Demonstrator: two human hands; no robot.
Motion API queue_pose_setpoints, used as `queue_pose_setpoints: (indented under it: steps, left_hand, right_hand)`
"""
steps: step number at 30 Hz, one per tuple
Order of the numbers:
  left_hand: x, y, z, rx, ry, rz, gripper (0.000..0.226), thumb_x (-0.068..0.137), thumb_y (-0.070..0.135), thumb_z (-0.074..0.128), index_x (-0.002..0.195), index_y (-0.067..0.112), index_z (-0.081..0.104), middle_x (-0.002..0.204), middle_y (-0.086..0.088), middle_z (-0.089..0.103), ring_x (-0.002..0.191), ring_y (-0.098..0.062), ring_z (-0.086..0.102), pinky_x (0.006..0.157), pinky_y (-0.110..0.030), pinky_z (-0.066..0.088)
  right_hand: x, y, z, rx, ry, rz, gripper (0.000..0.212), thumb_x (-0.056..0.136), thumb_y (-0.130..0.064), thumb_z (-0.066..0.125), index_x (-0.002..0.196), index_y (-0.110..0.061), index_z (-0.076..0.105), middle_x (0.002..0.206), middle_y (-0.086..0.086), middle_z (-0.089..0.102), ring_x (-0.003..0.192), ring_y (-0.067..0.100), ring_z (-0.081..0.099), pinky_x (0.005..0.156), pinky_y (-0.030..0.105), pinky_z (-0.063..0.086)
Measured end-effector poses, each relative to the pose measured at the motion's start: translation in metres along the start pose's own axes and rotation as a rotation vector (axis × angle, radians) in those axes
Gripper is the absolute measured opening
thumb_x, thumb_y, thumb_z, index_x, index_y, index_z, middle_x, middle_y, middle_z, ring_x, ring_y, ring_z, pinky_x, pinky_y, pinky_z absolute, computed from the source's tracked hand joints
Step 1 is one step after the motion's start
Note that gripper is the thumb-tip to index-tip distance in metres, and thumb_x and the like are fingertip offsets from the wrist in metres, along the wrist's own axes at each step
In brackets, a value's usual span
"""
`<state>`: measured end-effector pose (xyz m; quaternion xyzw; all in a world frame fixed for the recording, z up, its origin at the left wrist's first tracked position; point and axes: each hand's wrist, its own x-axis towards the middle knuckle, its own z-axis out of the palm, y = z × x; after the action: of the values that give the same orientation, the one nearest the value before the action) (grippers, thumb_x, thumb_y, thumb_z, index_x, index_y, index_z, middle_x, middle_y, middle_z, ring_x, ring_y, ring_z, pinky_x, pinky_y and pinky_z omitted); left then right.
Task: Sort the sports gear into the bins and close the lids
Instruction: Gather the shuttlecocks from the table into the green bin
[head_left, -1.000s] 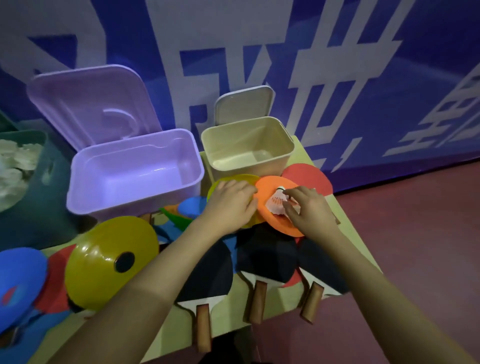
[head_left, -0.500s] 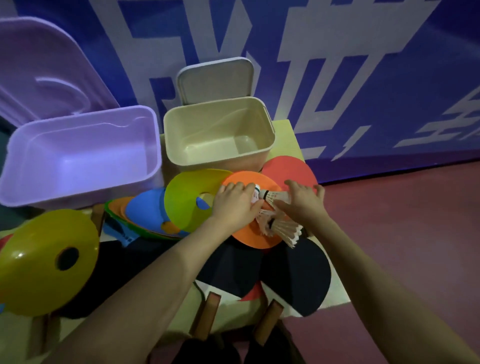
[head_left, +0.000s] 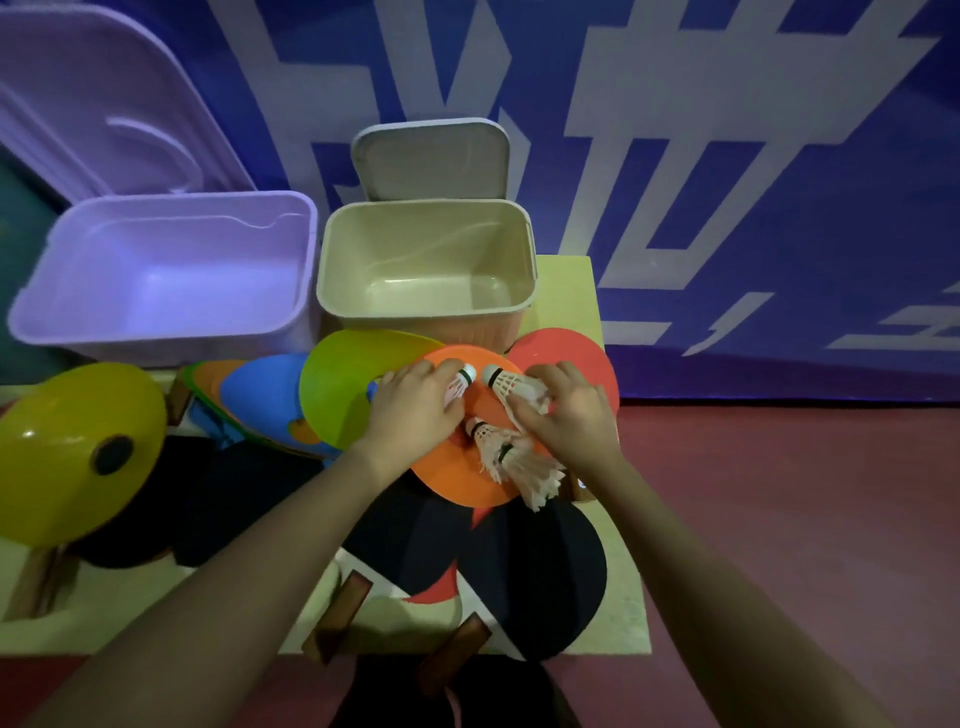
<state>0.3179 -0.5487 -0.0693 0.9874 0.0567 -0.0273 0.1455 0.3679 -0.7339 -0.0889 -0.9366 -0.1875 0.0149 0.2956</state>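
We look down on a yellow-green surface (head_left: 566, 280) set against a blue wall. The largest thing on it is the lilac bin (head_left: 161, 270), its lid (head_left: 98, 114) tipped back against the wall so the mouth stays free; we see nothing inside. Just beside it on the right stands the beige bin (head_left: 426, 260), lid (head_left: 431, 156) likewise propped upright and the interior bare, so by our reckoning sorting has hardly begun.

In front of the bins lie overlapping flat discs: a yellow one (head_left: 78, 447) far left, a blue one (head_left: 265, 395), a green one (head_left: 348, 384), an orange one (head_left: 457, 467) in the middle and a red one (head_left: 571, 358) behind our right hand. Dark table tennis paddles (head_left: 540, 577) lie nearest us, handles towards the near edge.

Our left hand (head_left: 415, 410) curls round one shuttlecock (head_left: 460, 384), cork poking out towards the beige bin. Our right hand (head_left: 566, 415) pinches a second shuttlecock (head_left: 506, 384) by its feathers, cork forward. Two more shuttlecocks (head_left: 514, 462) rest on the orange disc, between and below the hands, waiting their turn. We judge the beige bin the likely home for them.
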Motion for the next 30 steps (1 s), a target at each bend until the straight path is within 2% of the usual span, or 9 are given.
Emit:
queue_pose_setpoints:
  steps: [2, 4, 8, 10, 15, 22, 27, 30]
  left_hand:
    - [-0.007, -0.008, -0.017, -0.011, 0.082, 0.004, 0.046, 0.085, 0.035, 0.049, 0.129, 0.021, 0.053, 0.11, -0.01, 0.061, 0.104, -0.033, 0.054, 0.088, -0.038, 0.037]
    - [-0.013, -0.017, -0.036, 0.001, 0.17, 0.007, 0.054, 0.078, 0.042, 0.038, 0.123, 0.019, 0.058, 0.102, -0.011, 0.063, 0.097, -0.035, 0.057, 0.085, -0.04, 0.04]
    - [-0.029, -0.042, -0.075, 0.033, 0.349, 0.012, 0.052, 0.077, 0.038, 0.037, 0.115, 0.013, 0.063, 0.094, -0.011, 0.065, 0.086, -0.034, 0.059, 0.077, -0.04, 0.043]
    - [-0.039, -0.06, -0.095, 0.061, 0.433, 0.033, 0.048, 0.079, 0.035, 0.039, 0.114, 0.013, 0.063, 0.09, -0.011, 0.063, 0.083, -0.034, 0.058, 0.074, -0.039, 0.043]
    - [-0.062, -0.127, -0.138, 0.126, 0.584, 0.058, 0.042, 0.08, 0.032, 0.044, 0.113, 0.014, 0.063, 0.088, -0.009, 0.06, 0.08, -0.033, 0.056, 0.071, -0.038, 0.035]
    - [-0.095, -0.263, -0.191, 0.091, 0.603, 0.069, 0.041, 0.081, 0.032, 0.045, 0.114, 0.014, 0.063, 0.091, -0.009, 0.06, 0.082, -0.033, 0.056, 0.072, -0.038, 0.033]
    - [-0.112, -0.351, -0.225, 0.085, 0.574, 0.066, 0.04, 0.08, 0.032, 0.045, 0.111, 0.013, 0.064, 0.089, -0.01, 0.061, 0.079, -0.033, 0.057, 0.072, -0.036, 0.031]
    - [-0.115, -0.385, -0.239, 0.088, 0.57, 0.026, 0.042, 0.08, 0.033, 0.043, 0.111, 0.013, 0.064, 0.09, -0.009, 0.062, 0.08, -0.032, 0.058, 0.071, -0.036, 0.039]
  right_hand:
    - [0.004, -0.015, -0.002, 0.029, 0.02, -0.068, 0.051, 0.08, -0.056, 0.048, 0.111, -0.018, 0.064, 0.1, -0.003, 0.06, 0.086, 0.016, 0.057, 0.076, 0.031, 0.033]
    - [0.01, -0.035, -0.004, 0.064, 0.044, -0.132, 0.053, 0.078, -0.057, 0.043, 0.11, -0.019, 0.064, 0.1, -0.003, 0.06, 0.087, 0.016, 0.057, 0.075, 0.033, 0.036]
    - [0.02, -0.083, -0.005, 0.101, 0.121, -0.259, 0.042, 0.081, -0.05, 0.051, 0.11, -0.022, 0.064, 0.099, -0.006, 0.06, 0.085, 0.012, 0.057, 0.075, 0.03, 0.036]
    - [0.024, -0.111, -0.002, 0.102, 0.173, -0.314, 0.039, 0.082, -0.045, 0.057, 0.11, -0.019, 0.064, 0.095, -0.004, 0.06, 0.082, 0.015, 0.059, 0.078, 0.035, 0.043]
    - [0.035, -0.195, 0.02, 0.082, 0.262, -0.444, 0.033, 0.082, -0.038, 0.06, 0.11, -0.02, 0.066, 0.09, 0.001, 0.058, 0.083, 0.022, 0.059, 0.071, 0.038, 0.046]
    - [0.049, -0.32, 0.093, 0.045, 0.333, -0.52, 0.032, 0.082, -0.033, 0.062, 0.11, -0.019, 0.068, 0.088, 0.004, 0.06, 0.079, 0.026, 0.06, 0.065, 0.042, 0.048]
    - [0.052, -0.406, 0.137, 0.074, 0.306, -0.503, 0.032, 0.082, -0.035, 0.058, 0.108, -0.02, 0.068, 0.085, 0.003, 0.058, 0.077, 0.025, 0.059, 0.063, 0.042, 0.047]
    - [0.063, -0.443, 0.154, 0.098, 0.28, -0.509, 0.031, 0.082, -0.036, 0.057, 0.105, -0.019, 0.069, 0.084, 0.003, 0.057, 0.073, 0.026, 0.058, 0.059, 0.04, 0.048]
